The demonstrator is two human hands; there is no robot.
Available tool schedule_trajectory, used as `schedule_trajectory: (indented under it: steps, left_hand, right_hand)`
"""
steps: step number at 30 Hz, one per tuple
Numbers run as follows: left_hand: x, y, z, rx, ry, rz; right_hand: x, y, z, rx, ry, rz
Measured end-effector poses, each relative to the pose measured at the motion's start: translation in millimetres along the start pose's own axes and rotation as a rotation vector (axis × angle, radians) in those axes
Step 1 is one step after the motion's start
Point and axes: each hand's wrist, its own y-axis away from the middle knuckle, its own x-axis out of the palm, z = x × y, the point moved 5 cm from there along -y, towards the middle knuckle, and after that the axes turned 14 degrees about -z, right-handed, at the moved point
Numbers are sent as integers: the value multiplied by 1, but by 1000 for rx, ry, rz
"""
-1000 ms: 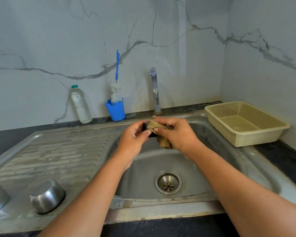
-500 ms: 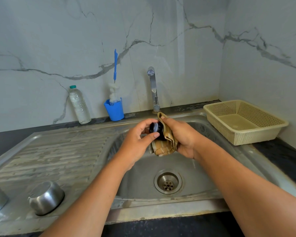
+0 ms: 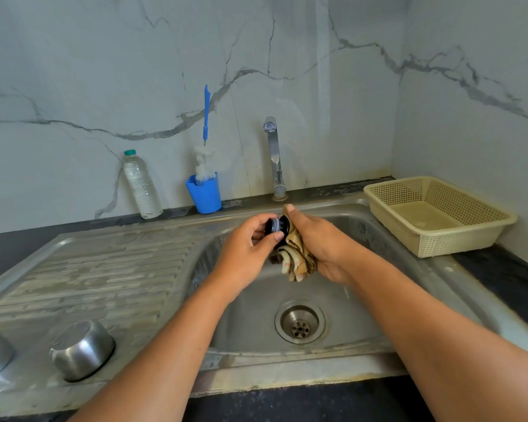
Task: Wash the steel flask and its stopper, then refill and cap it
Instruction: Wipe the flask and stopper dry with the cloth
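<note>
Stopper (image 3: 276,225) over the sink (image 3: 378,312) basin, clear of its walls.
Left hand (image 3: 244,251) pinches the stopper; right hand (image 3: 320,242) grips a cloth (image 3: 297,260) against it. A second ago the cloth covered it.

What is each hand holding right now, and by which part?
Left hand pinches the small black round stopper by its rim; right hand grips the crumpled tan cloth around its middle.

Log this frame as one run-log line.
left hand: holds stopper | right hand: grips cloth against stopper | where: over sink | tap: no stream visible
</note>
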Motion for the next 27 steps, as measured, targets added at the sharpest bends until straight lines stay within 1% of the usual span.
schedule_trajectory:
  steps: [4,9,12,15,20,22,25,27]
  left_hand:
    - [-1,0,4,-108,87,-30]
    - [-4,-1,13,-253,188,-58]
    - [-2,2,10,-379,385,-42]
    - [-1,5,8,-502,560,-27]
    - [-1,7,5,-638,723,-37]
    - [-2,5,5,-654,767,-33]
    - [-3,3,6,-647,759,8]
    - [-3,4,6,-642,756,36]
  right_hand:
    - [6,3,4,-123,-2,-5]
    - [3,8,14,-330,107,-17]
    - [1,8,18,-401,129,-17]
    - [0,7,20,-394,76,16]
    - [-3,6,21,-348,-56,44]
    - [-4,7,22,-328,-108,46]
    - [-2,9,22,-284,-228,47]
    - [-2,9,21,-244,-263,20]
